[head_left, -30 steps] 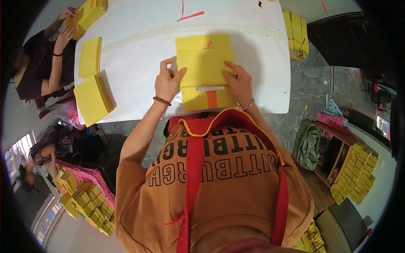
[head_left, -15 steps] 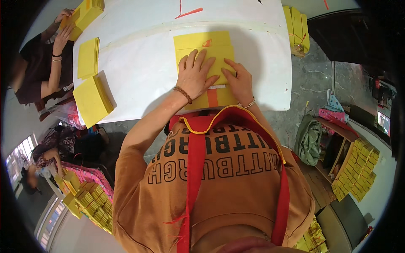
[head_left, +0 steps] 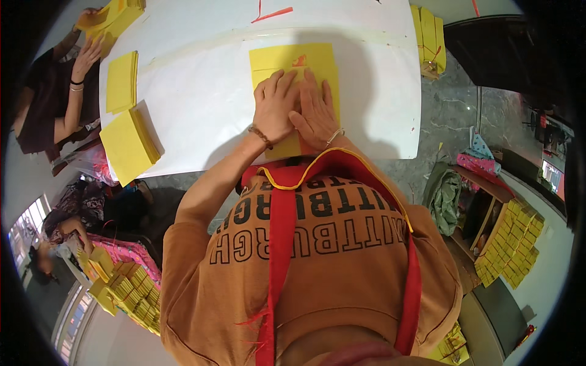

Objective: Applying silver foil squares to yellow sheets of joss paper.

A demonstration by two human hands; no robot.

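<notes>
1. On the near edge of the white table (head_left: 201, 116), the yellow sheet (head_left: 293, 61) lies flat.
2. Our left hand (head_left: 276, 105) and right hand (head_left: 317, 111) rest on it side by side, fingers spread, pinching nothing.
3. We judge this the flattening step; next calls for firm, even strokes outward.

— Where does the single view sit?
— On the wearer's head, looking steeply down past an orange printed sweatshirt (head_left: 317, 256) to the white tabletop (head_left: 201, 104) close ahead.
— And its reach?
— Wide fisheye; straight edges bend beyond that tabletop toward the rim.
</notes>
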